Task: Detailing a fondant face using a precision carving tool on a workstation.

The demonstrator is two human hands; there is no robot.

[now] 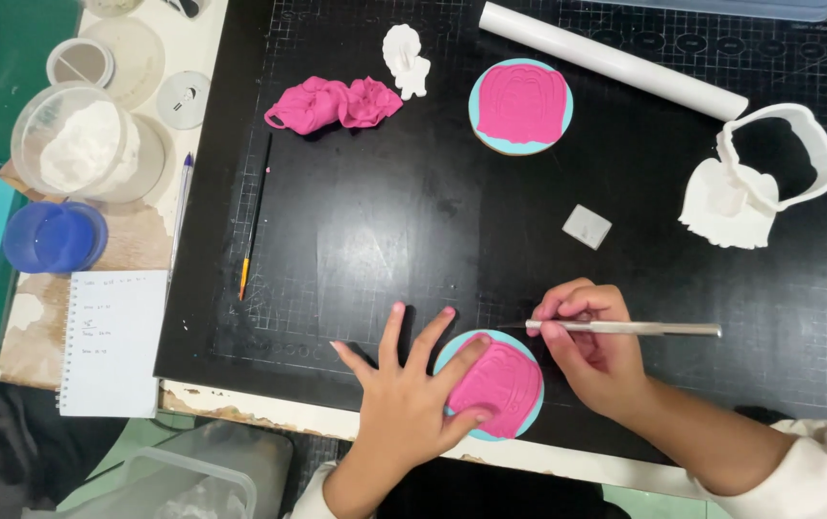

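A round blue-iced cookie topped with a pink embossed fondant shape (502,386) lies near the front edge of the black cutting mat (385,211). My left hand (404,394) rests on it with fingers spread, thumb and forefinger pressing the pink piece. My right hand (596,351) grips a thin silver metal tool (625,329), held level, its tip at the cookie's upper right edge. A second cookie with the same pink topping (520,106) sits at the back of the mat.
A lump of pink fondant (334,103), a white stamp (407,60), a white rolling pin (611,60), white cutter pieces (755,183) and a small grey square (587,227) lie on the mat. A paintbrush (255,216), a notepad (113,341), powder tub (82,144) and blue cup (53,235) sit left.
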